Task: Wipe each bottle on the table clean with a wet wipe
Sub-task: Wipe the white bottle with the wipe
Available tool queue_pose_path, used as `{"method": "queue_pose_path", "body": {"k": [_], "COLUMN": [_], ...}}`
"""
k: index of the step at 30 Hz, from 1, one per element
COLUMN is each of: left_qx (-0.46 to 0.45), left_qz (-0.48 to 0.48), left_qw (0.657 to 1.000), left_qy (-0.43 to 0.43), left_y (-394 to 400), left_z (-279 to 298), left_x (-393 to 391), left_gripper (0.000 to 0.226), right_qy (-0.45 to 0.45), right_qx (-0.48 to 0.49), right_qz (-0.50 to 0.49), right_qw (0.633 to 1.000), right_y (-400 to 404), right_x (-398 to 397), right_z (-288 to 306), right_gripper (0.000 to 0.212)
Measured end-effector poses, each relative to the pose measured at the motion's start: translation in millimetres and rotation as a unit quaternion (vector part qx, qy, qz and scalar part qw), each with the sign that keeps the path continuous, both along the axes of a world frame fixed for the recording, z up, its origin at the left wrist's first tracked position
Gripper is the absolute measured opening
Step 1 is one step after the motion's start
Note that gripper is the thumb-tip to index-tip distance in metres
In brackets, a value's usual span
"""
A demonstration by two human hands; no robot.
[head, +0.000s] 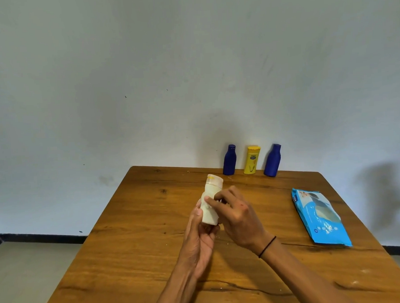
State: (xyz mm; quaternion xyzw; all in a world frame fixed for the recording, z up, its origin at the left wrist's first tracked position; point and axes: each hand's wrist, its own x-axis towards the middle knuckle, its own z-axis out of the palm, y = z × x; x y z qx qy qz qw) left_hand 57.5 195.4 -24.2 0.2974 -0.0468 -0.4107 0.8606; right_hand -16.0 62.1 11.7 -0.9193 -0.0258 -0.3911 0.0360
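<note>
White wet wipe (209, 211) is wrapped round the body of a bottle (213, 185) held up over the mid table (134, 236); only the pale cap end w/ a bit of yellow shows above the wipe. Left hand (199, 239) grips the bottle from below, fingers curled round the lower part, thumb up along the wipe. Right hand (234, 212) pinches the wipe against the bottle's side w/ fingertips, other fingers loosely bent.

Progress, as a judgement: this bottle is mid-wipe, not finished. 3 more stand upright in a row at the far edge by the wall: left blue bottle (229, 160), yellow bottle (252, 160), right blue bottle (273, 160). Can't tell if those are already wiped; no wipe lies near them. Blue wipes pack (320, 216) lies flat on the right side, well apart from the hands, so more wipes are avail.
</note>
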Motion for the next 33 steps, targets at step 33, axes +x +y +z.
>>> {"method": "queue_pose_path", "body": {"k": [33], "left_qx": [0.062], "left_qz": [-0.063], "left_qw": [0.978], "left_qy": [-0.187], "left_y": [17], "left_z": [15], "left_x": [5], "left_gripper": [0.087], "right_qy": [-0.018], "right_qx": [-0.097], "right_qz": [-0.019], "right_qw": [0.995], "right_y": [5], "right_x": [-32], "right_z": [5], "right_gripper": [0.030]}}
